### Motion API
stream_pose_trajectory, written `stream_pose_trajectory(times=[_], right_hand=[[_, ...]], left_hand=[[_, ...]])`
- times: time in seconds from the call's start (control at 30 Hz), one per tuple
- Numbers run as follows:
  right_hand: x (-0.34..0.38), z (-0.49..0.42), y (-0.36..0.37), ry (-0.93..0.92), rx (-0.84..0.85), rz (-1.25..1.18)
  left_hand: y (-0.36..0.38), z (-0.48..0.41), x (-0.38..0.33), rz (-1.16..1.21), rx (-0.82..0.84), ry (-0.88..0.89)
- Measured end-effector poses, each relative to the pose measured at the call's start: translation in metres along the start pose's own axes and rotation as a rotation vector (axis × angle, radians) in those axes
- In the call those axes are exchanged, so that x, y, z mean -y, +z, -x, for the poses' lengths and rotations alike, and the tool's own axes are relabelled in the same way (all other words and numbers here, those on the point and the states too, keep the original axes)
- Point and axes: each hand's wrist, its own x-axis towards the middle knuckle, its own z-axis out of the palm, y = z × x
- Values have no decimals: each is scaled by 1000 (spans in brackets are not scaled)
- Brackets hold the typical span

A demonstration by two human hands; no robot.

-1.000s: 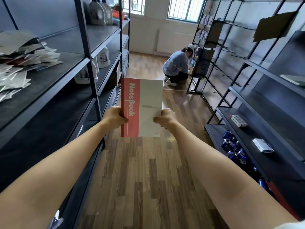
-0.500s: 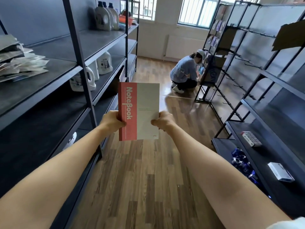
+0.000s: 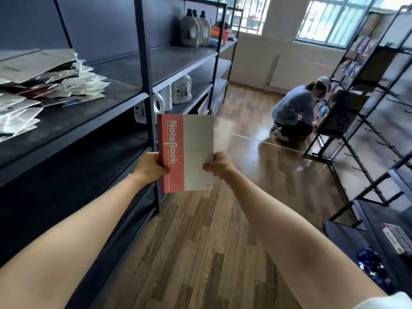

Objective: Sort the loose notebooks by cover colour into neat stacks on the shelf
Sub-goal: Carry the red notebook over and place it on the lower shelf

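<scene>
I hold a notebook (image 3: 189,146) upright in front of me, its cover grey with a red band along the left side that reads "Notebook". My left hand (image 3: 149,166) grips its left edge and my right hand (image 3: 219,165) grips its right edge, both near the bottom. A messy heap of loose notebooks (image 3: 42,85) lies on the dark shelf (image 3: 116,94) at the left, at about chest height. The notebook in my hands hangs over the aisle, just right of the shelf's upright post (image 3: 148,90).
White detergent bottles (image 3: 172,94) stand on the lower left shelf, more bottles (image 3: 196,27) on the top one. A person (image 3: 294,112) crouches in the aisle beside a black rack (image 3: 347,103). Right-hand shelves (image 3: 379,233) hold small boxes and blue cans. Wooden floor (image 3: 200,241) runs between.
My view has swung left and up, bringing the heap of notebooks closer into view. Both hands keep the same grip on the red and grey notebook.
</scene>
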Motion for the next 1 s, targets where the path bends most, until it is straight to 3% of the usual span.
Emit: stream_pose_trajectory(times=[0.57,1.0], right_hand=[[170,-64,116,-351,257,152],[209,-49,179,-582,626,361]], left_hand=[[-142,-6,96,148,-336,-232],[-141,77,126,188,-605,-515]])
